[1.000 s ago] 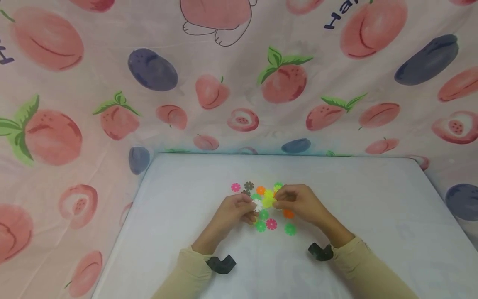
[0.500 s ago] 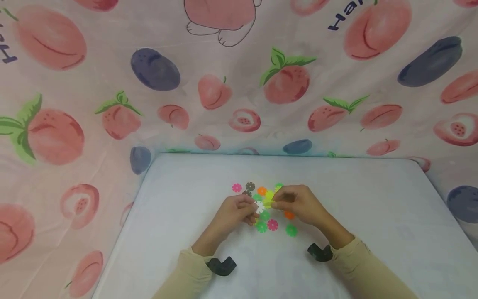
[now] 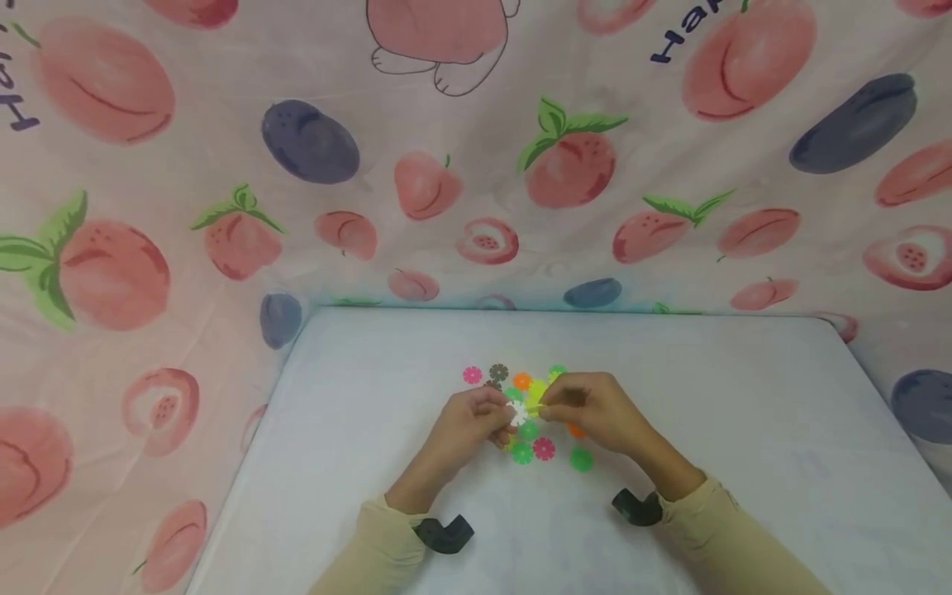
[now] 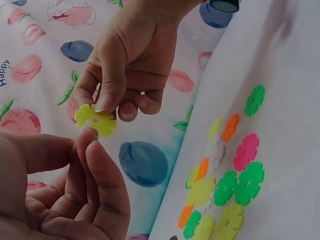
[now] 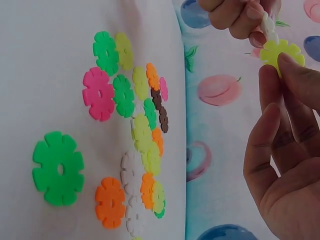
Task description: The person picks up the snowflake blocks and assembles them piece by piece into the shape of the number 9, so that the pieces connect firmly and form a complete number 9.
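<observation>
Backdrop: a pale cloth (image 3: 316,49) printed with peaches, dark blue fruit and green leaves hangs behind and along the left.
Tabletop: a white tabletop (image 3: 714,388) carries a loose cluster of notched, flower-like discs in bright colours.
Left grip: the left hand (image 3: 467,420) pinches a white disc (image 5: 270,27) between thumb and fingertips, its other fingers curled beneath.
Right grip: the right hand (image 3: 595,411) is clamped on a yellow disc (image 4: 103,124), thumb on one face and forefinger on the other.
Meeting point: the white disc and yellow disc are held above the cluster, between the two hands, the white edge at the yellow rim; whether their slots interlock, one cannot tell.
Near side of cluster: a green disc (image 5: 47,170) lies apart from the rest, with an orange disc (image 5: 102,202) near it and a pink disc (image 5: 91,95) further left.
Far side: a second pink disc (image 3: 472,375) lies just beside a brown disc (image 3: 499,373).
Middle: yellow, green, orange and white pieces overlap or touch, partly hidden by the hands in the head view.
Sleeves: both are beige (image 3: 744,537), each with a black curved piece (image 3: 444,535) at the wrist.
</observation>
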`<state>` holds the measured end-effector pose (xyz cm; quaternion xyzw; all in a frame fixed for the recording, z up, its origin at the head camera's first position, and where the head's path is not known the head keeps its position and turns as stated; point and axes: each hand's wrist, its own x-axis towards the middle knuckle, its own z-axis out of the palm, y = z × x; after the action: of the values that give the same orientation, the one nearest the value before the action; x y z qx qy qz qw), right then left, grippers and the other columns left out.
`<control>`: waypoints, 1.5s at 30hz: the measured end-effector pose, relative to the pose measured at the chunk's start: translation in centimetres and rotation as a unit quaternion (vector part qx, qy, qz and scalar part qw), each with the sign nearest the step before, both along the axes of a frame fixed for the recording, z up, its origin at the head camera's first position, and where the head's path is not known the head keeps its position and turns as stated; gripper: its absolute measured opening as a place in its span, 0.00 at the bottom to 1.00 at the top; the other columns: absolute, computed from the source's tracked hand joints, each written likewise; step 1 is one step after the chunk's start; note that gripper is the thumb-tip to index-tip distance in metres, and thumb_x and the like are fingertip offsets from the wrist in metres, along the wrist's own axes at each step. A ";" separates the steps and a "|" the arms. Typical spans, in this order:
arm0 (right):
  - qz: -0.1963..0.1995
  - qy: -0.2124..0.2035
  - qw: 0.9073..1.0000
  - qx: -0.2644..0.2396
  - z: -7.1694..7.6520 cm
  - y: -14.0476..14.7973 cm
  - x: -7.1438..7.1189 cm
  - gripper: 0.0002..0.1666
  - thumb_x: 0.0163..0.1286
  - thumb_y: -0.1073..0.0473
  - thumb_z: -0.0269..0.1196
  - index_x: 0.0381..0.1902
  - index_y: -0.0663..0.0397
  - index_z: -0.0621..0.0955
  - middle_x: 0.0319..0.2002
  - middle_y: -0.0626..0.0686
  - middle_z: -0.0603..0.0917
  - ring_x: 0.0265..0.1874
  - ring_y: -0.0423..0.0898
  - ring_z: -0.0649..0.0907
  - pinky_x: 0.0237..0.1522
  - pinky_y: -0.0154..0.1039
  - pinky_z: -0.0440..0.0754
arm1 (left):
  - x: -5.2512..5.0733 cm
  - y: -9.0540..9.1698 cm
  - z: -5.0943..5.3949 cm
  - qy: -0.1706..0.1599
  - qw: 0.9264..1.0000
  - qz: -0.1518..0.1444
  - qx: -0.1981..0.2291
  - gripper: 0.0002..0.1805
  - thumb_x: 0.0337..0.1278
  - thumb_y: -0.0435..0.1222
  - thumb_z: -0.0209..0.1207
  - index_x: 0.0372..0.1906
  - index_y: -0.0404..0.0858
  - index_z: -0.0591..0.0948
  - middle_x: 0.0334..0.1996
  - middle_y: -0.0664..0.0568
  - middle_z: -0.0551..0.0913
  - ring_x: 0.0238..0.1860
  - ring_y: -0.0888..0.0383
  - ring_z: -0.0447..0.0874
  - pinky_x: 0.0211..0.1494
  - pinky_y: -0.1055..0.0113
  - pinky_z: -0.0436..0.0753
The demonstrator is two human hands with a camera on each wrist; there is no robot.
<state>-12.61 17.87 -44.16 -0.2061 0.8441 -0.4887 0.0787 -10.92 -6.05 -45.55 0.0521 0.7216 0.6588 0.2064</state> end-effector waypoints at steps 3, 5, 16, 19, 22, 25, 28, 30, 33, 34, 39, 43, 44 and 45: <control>0.011 0.008 1.000 -0.012 -0.1 -0.1 0.0 0.07 0.61 0.60 0.75 0.32 0.41 0.87 0.31 0.41 0.88 0.32 0.41 0.86 0.43 0.38 0.86 | 0.1 0.0 0.0 0.000 1.000 0.002 0.006 0.10 0.69 0.37 0.61 0.46 0.33 0.81 0.31 0.49 0.86 0.30 0.57 0.83 0.40 0.67 0.86; 0.024 0.022 0.999 -0.026 -0.1 -0.1 0.1 0.07 0.61 0.63 0.74 0.32 0.45 0.87 0.30 0.41 0.88 0.31 0.42 0.87 0.44 0.38 0.86 | 0.1 0.1 0.1 0.004 1.000 0.004 0.006 0.10 0.70 0.37 0.61 0.46 0.33 0.80 0.31 0.50 0.84 0.30 0.57 0.82 0.40 0.68 0.86; 0.051 0.077 0.992 -0.087 -0.8 -0.7 0.1 0.13 0.60 0.72 0.73 0.29 0.49 0.84 0.28 0.47 0.86 0.31 0.43 0.86 0.46 0.35 0.86 | 0.5 0.7 0.6 0.015 1.000 0.010 -0.011 0.07 0.72 0.35 0.58 0.45 0.34 0.78 0.29 0.50 0.80 0.28 0.58 0.77 0.36 0.69 0.81; 0.065 0.104 0.987 -0.103 -1.3 -0.8 0.0 0.13 0.58 0.75 0.72 0.29 0.52 0.84 0.28 0.50 0.87 0.31 0.44 0.86 0.44 0.35 0.87 | 0.7 0.8 1.1 0.049 0.998 0.007 -0.027 0.06 0.72 0.34 0.57 0.43 0.34 0.78 0.28 0.47 0.80 0.27 0.59 0.76 0.33 0.72 0.79; 0.071 0.135 0.983 -0.104 -1.5 -0.9 0.0 0.14 0.57 0.76 0.72 0.29 0.53 0.84 0.28 0.51 0.87 0.32 0.43 0.86 0.43 0.34 0.86 | 0.9 0.8 1.6 0.094 0.993 0.005 -0.065 0.04 0.72 0.33 0.57 0.41 0.35 0.79 0.27 0.45 0.80 0.25 0.59 0.76 0.29 0.72 0.77; 0.070 0.163 0.980 -0.093 -1.7 -0.8 0.0 0.15 0.56 0.76 0.73 0.29 0.51 0.84 0.28 0.48 0.87 0.31 0.41 0.85 0.40 0.33 0.86 | 1.0 1.0 2.0 0.125 0.986 0.005 -0.111 0.04 0.71 0.33 0.57 0.40 0.37 0.80 0.27 0.48 0.80 0.24 0.60 0.75 0.26 0.72 0.76; 0.072 0.197 0.975 -0.077 -1.7 -0.8 0.1 0.15 0.56 0.74 0.73 0.29 0.49 0.83 0.29 0.46 0.87 0.30 0.39 0.84 0.37 0.34 0.85 | 1.2 1.3 2.3 0.138 0.980 0.004 -0.142 0.05 0.71 0.33 0.57 0.38 0.39 0.81 0.27 0.53 0.80 0.24 0.61 0.73 0.25 0.72 0.74; 0.076 0.215 0.971 -0.070 -1.6 -0.8 0.2 0.15 0.57 0.73 0.74 0.30 0.48 0.83 0.28 0.45 0.86 0.29 0.39 0.83 0.35 0.34 0.84 | 1.3 1.4 2.3 0.145 0.978 0.006 -0.148 0.05 0.71 0.32 0.56 0.37 0.38 0.81 0.27 0.54 0.80 0.24 0.62 0.73 0.25 0.72 0.73; 0.075 0.233 0.968 -0.060 -1.3 -0.8 0.3 0.14 0.57 0.72 0.74 0.30 0.47 0.83 0.28 0.45 0.86 0.28 0.38 0.82 0.33 0.34 0.82 | 1.4 1.5 2.3 0.149 0.978 0.006 -0.145 0.05 0.71 0.32 0.56 0.37 0.38 0.81 0.26 0.54 0.80 0.24 0.63 0.74 0.25 0.72 0.74; 0.073 0.237 0.967 -0.056 -1.2 -0.8 0.3 0.14 0.57 0.71 0.74 0.30 0.46 0.83 0.28 0.45 0.86 0.28 0.37 0.81 0.33 0.33 0.82 | 1.4 1.5 2.2 0.149 0.979 0.006 -0.142 0.05 0.71 0.32 0.56 0.38 0.38 0.81 0.27 0.54 0.80 0.24 0.63 0.75 0.25 0.72 0.75; 0.076 0.232 0.968 -0.054 -1.3 -0.5 0.2 0.13 0.57 0.70 0.75 0.30 0.47 0.84 0.28 0.45 0.86 0.28 0.37 0.80 0.32 0.32 0.81 | 1.2 1.4 1.5 0.128 0.985 -0.003 -0.118 0.06 0.72 0.33 0.55 0.41 0.36 0.81 0.28 0.53 0.80 0.25 0.62 0.77 0.27 0.72 0.78; 0.088 0.192 0.975 -0.066 -1.5 -0.2 0.3 0.12 0.57 0.71 0.74 0.31 0.50 0.85 0.29 0.46 0.86 0.30 0.38 0.83 0.37 0.33 0.83 | 1.1 1.3 0.8 0.107 0.988 -0.016 -0.107 0.05 0.72 0.34 0.55 0.43 0.37 0.80 0.27 0.53 0.81 0.25 0.61 0.77 0.30 0.69 0.80; 0.089 0.175 0.978 -0.067 -1.5 -0.1 0.3 0.11 0.58 0.71 0.74 0.31 0.50 0.85 0.29 0.46 0.87 0.31 0.39 0.84 0.39 0.34 0.84 | 1.1 1.3 0.7 0.100 0.989 -0.019 -0.104 0.05 0.72 0.35 0.55 0.42 0.38 0.80 0.28 0.53 0.81 0.25 0.61 0.77 0.31 0.68 0.81; 0.088 0.159 0.981 -0.069 -1.6 0.0 0.4 0.11 0.58 0.71 0.74 0.32 0.51 0.85 0.30 0.46 0.87 0.31 0.39 0.85 0.41 0.34 0.85 | 1.1 1.2 0.6 0.096 0.990 -0.023 -0.100 0.05 0.72 0.35 0.56 0.43 0.38 0.80 0.27 0.51 0.81 0.25 0.60 0.77 0.32 0.66 0.82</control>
<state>-12.20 17.90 -45.73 -0.3595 0.7889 -0.4976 -0.0277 -9.86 -4.80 -44.97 0.1112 0.7987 0.5705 0.1558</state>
